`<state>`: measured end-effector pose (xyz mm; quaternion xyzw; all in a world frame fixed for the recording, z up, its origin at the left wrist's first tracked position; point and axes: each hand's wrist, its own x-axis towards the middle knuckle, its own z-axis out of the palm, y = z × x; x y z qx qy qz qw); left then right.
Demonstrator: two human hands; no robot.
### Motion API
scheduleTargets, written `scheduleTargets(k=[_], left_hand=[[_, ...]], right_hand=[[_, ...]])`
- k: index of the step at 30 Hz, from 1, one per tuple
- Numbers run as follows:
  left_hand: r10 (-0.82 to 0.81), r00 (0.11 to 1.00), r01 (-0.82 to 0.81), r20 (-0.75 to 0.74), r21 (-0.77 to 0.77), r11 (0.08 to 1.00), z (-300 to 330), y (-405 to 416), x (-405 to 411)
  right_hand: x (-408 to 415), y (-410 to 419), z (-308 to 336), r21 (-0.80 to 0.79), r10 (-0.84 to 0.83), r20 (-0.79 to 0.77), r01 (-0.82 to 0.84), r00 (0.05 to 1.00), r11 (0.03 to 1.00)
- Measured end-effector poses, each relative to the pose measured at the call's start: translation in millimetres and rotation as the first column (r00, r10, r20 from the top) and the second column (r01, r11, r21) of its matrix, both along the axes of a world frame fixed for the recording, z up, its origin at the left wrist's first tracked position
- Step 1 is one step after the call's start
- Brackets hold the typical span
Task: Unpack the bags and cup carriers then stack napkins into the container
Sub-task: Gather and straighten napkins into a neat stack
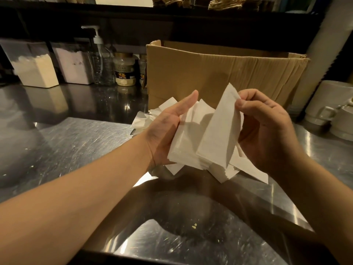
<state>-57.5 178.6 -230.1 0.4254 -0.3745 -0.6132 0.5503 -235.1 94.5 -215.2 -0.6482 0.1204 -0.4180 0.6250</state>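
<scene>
Both hands are up over the steel surface point(76, 142), working a stack of white napkins point(188, 142). The left hand point(166, 127) cradles the stack from beneath, thumb laid straight along its near edge, its fingers hidden behind the paper. The right hand point(267, 129) pinches one napkin point(219, 131) between thumb and curled fingers, tilting it up off the stack. More napkins lie loose point(246, 169) on the surface under the hands, more beyond the left hand. Just behind stands an open cardboard box point(225, 73). Jars point(125, 68) and a pump bottle point(101, 60) line the back left; white cups point(332, 109) sit far right.
</scene>
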Motion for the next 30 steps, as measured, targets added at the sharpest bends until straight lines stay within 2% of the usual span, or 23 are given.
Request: scheduleTargets(k=[5, 9, 15, 22, 26, 28, 30], left_hand=[[0.084, 0.993, -0.078, 0.087, -0.075, 0.994, 0, 0, -2], [0.079, 0.989, -0.069, 0.127, -0.076, 0.995, 1, -2, -2], [0.044, 0.994, -0.037, 0.096, -0.077, 0.996, 0, -1, -5], [-0.025, 1.000, 0.026, 0.002, -0.044, 0.999, -9, -5, 0], [-0.015, 0.999, 0.014, -0.030, -0.041, 0.999, -6, -2, -3], [-0.038, 0.997, 0.034, -0.064, -0.055, 0.998, -6, -2, -3], [-0.055, 0.995, 0.051, -0.087, -0.053, 0.997, -5, -2, -2]], right_hand=[[6, 1, -2, 0.041, -0.131, -0.136, 0.138, 0.982, 0.990], [8, 3, -4, 0.077, -0.177, -0.209, 0.196, 0.962, 0.978], [10, 9, -6, 0.117, -0.173, -0.270, 0.211, 0.947, 0.970], [10, 10, -8, 0.111, -0.184, -0.258, 0.219, 0.948, 0.969], [11, 8, -14, -0.152, -0.278, -0.228, 0.248, 0.933, 0.957], [8, 5, -18, -0.367, -0.248, -0.243, 0.148, 0.938, 0.918], [4, 3, -20, -0.565, -0.218, -0.324, -0.003, 0.920, 0.825]])
